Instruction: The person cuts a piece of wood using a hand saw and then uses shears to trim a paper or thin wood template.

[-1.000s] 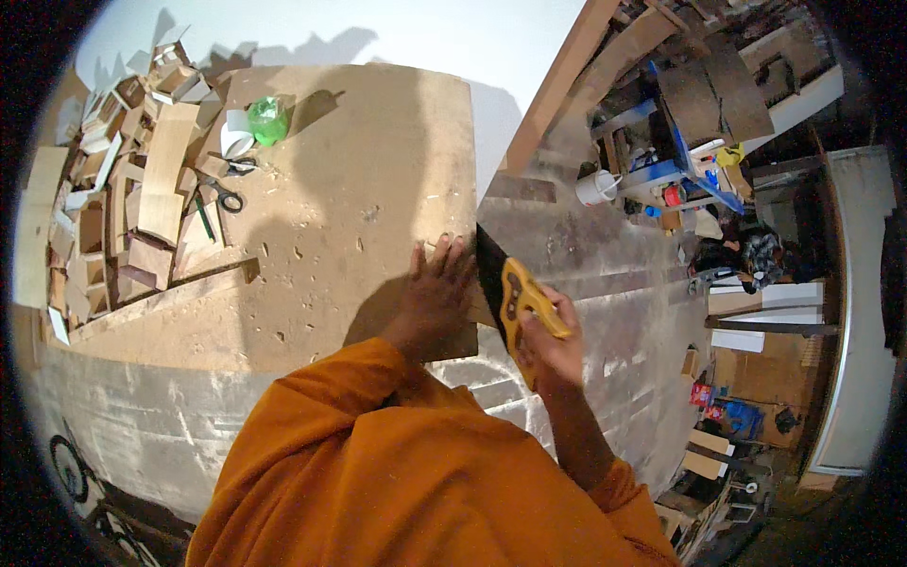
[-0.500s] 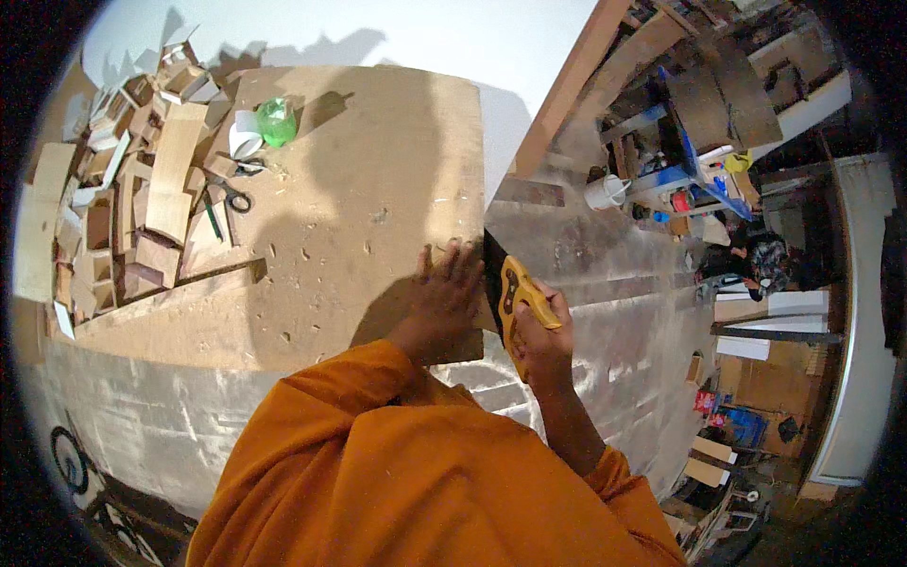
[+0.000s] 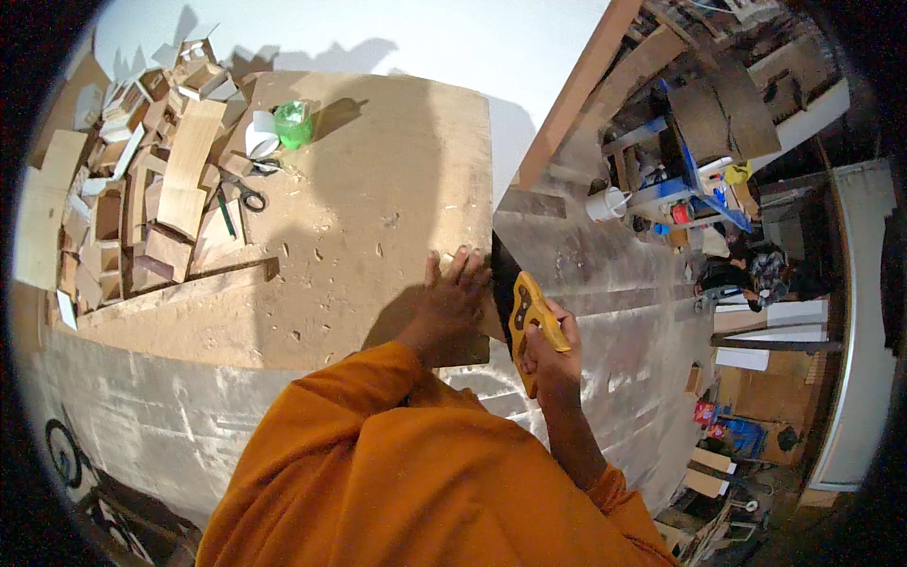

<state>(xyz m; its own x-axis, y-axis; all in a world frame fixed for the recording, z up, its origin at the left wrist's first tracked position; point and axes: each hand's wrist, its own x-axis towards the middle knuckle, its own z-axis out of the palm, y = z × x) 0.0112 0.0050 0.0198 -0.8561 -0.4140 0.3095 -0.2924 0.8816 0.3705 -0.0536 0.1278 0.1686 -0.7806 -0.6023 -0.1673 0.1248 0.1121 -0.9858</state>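
My left hand lies with fingers spread on a pale wooden board near its right edge. At that edge, my right hand is closed round the yellow handle of a handsaw, whose dark blade runs along or against the wood; its teeth are hidden. Black-handled scissors, a dark green pencil-like stick, a green plastic container and a white cup-like object lie on the board's left part.
Wooden offcuts are piled at the left beside a white wall. To the right, over the dusty floor, are a white bucket, a cluttered blue-edged stand and stacked panels. A wheel shows at lower left.
The saw has shifted slightly back and forth along the board's edge, now a little nearer me than half a second ago. The whole view has drifted slightly; my left hand stays spread on the board.
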